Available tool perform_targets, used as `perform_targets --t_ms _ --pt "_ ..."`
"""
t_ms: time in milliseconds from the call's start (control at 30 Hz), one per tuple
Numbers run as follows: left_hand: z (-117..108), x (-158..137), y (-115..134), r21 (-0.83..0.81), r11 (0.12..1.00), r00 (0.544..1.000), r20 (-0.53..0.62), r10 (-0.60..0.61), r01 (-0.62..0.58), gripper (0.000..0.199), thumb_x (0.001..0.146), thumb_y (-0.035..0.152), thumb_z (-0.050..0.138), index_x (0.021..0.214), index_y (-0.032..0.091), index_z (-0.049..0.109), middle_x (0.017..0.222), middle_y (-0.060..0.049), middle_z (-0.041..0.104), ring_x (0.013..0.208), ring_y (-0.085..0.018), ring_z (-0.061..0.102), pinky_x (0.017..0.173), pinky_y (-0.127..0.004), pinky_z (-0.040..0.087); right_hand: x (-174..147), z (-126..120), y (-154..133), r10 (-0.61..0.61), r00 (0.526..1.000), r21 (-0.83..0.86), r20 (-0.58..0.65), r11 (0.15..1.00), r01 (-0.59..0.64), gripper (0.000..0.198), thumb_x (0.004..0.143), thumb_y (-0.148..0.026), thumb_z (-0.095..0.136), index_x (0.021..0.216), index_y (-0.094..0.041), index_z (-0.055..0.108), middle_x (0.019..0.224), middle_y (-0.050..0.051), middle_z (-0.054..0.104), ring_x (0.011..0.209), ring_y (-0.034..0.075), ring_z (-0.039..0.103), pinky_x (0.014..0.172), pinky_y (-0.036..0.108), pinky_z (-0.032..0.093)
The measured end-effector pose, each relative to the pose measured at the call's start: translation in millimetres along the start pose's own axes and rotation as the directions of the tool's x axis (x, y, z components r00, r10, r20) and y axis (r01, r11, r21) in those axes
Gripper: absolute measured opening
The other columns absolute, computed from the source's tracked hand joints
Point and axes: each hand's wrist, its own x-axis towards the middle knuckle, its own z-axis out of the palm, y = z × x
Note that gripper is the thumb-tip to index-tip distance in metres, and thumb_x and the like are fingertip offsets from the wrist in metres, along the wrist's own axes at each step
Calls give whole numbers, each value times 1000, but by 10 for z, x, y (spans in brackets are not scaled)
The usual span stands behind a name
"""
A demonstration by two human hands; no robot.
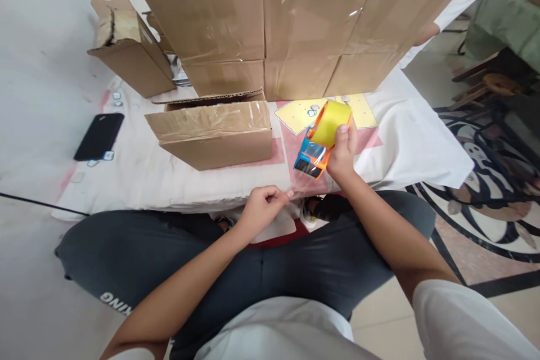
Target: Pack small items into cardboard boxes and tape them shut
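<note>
My right hand (343, 149) is wrapped round a tape dispenser (312, 154) with orange and blue parts and a yellow roll, holding it above the cloth. My left hand (264, 208) is closed in a pinch at the front edge of the table. From the dispenser a clear strip of tape (300, 183) runs down to the left fingertips. Left of the dispenser lies a narrow cardboard box (219, 149) on its side, its top flaps partly raised and clear tape along one flap.
A wall of taped cardboard boxes (320, 11) rises behind. Another carton (135, 62) with torn flaps stands at the left, and a black phone (100, 136) lies on the white cloth (135, 174). A patch of yellow printed paper (291, 115) shows under the dispenser. Part of another person's arm (427, 34) shows behind the boxes.
</note>
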Motion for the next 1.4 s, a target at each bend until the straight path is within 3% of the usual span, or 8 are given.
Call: perform_targets --t_ms 200,367,533,667,800,1000,1233,1400 --pt "42 15 -65 35 997 993 -85 78 -76 54 81 55 69 50 16 49 53 5 37 57 -9 34 57 -25 27 -111 116 -64 -10 996 54 -87 998 15 42 91 -68 56 94 -26 63 88 5 69 95 24 72 85 40 62" --pt "84 -23 -4 -56 996 995 -79 64 -68 55 81 54 69 49 17 44 50 5 37 53 -8 30 53 -25 24 -60 64 -22 -32 994 31 -104 999 36 40 91 -67 56 95 -28 65 92 5 67 105 25 70 92 43 62" --pt "113 -45 55 -161 985 994 -92 52 -66 54 80 52 72 50 16 45 51 5 40 55 -8 32 56 -24 26 39 -46 -50 -188 981 -107 -45 977 182 48 88 -73 55 104 -29 65 98 5 64 118 27 64 99 47 58" --pt "143 -94 35 -171 982 995 -84 60 -74 54 81 53 71 50 17 46 52 3 44 56 -8 35 57 -25 28 87 -177 13 -298 954 -205 30 932 298 59 83 -80 53 107 -27 63 105 8 63 114 31 65 95 52 58" --pt "166 -166 43 -139 986 993 -96 73 -86 56 82 52 70 50 18 39 52 4 37 56 -9 31 56 -26 25 115 -257 51 -309 943 -254 124 908 332 67 77 -87 53 101 -26 62 95 6 64 103 31 68 89 52 60" --pt "154 -105 23 -37 998 993 -115 37 -41 58 79 57 71 48 18 41 50 5 29 53 -8 27 53 -27 20 -44 -6 -190 -187 980 -130 -66 975 178 45 91 -70 50 100 -28 64 88 5 64 102 29 70 93 51 60" --pt "150 -22 -32 -19 998 995 -87 -53 52 62 77 67 68 45 16 50 45 5 31 49 -7 26 50 -26 19 -237 84 -314 62 998 7 -3 998 -62 52 85 -77 51 106 -30 62 94 8 69 119 35 67 89 54 62" --pt "174 -25 -76 -45 999 996 -88 -24 20 66 76 66 69 45 18 37 48 5 26 51 -7 26 51 -26 19 -300 122 -320 140 989 41 -47 990 -138 47 88 -73 51 102 -29 62 90 7 69 119 34 67 84 50 64"
